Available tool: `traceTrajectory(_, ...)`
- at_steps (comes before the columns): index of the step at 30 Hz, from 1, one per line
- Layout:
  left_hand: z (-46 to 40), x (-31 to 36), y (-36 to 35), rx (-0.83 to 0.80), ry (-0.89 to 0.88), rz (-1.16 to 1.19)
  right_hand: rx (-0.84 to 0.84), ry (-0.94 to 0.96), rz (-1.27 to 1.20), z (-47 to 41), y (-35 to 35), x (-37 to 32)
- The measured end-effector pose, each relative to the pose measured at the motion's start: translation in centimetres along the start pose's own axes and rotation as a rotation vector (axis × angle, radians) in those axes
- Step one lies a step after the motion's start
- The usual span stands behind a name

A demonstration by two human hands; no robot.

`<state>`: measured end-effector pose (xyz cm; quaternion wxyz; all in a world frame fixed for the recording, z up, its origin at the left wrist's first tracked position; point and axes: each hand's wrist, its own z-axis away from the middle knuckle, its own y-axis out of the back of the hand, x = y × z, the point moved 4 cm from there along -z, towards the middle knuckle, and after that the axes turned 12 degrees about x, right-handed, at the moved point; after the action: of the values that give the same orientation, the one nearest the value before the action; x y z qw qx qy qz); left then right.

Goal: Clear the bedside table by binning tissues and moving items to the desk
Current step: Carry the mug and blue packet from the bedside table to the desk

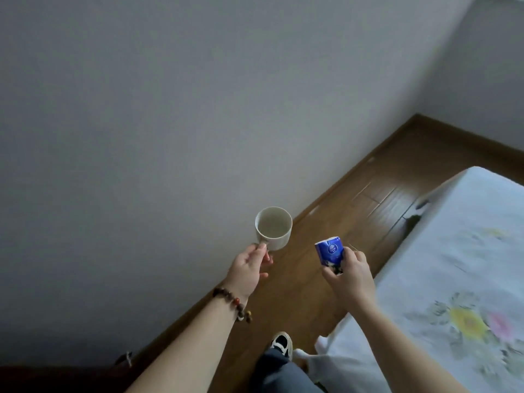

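My left hand (pixel 249 265) pinches the handle of a white mug (pixel 274 227) and holds it upright in the air near the wall, its inside looking empty. My right hand (pixel 350 275) grips a small blue tissue pack (pixel 329 252) from below, a little to the right of the mug, over the wooden floor. A beaded bracelet (pixel 232 303) sits on my left wrist. The bedside table and the desk are out of view.
A grey wall (pixel 170 123) fills the left and top. A strip of wooden floor (pixel 377 199) runs between the wall and a bed (pixel 459 265) with a white flowered cover on the right. My leg and shoe (pixel 280 343) show below.
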<state>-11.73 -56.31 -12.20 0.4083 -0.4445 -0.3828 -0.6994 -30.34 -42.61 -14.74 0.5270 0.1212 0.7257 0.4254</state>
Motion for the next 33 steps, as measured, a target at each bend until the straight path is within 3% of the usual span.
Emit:
traceTrajectory(8,-11.6,6.9,-11.7,-0.212,0.001,-0.062,0.159,-0.255,-0.016,-11.1,3.2,2.3)
traceTrajectory(17,-20.8,10.8,-26.6,-0.444,-0.009,-0.112,0.315,-0.391,0.038,-22.0,6.3,5.7)
traceTrajectory(23,-29.7,15.0,-38.0,-0.581,-0.026,-0.14,0.404,-0.436,0.08,-34.7,6.0,8.0)
traceTrajectory(33,-43.9,27.6,-56.8,-0.715,-0.174,-0.171,0.534,-0.499,0.129,-56.0,10.2,10.1)
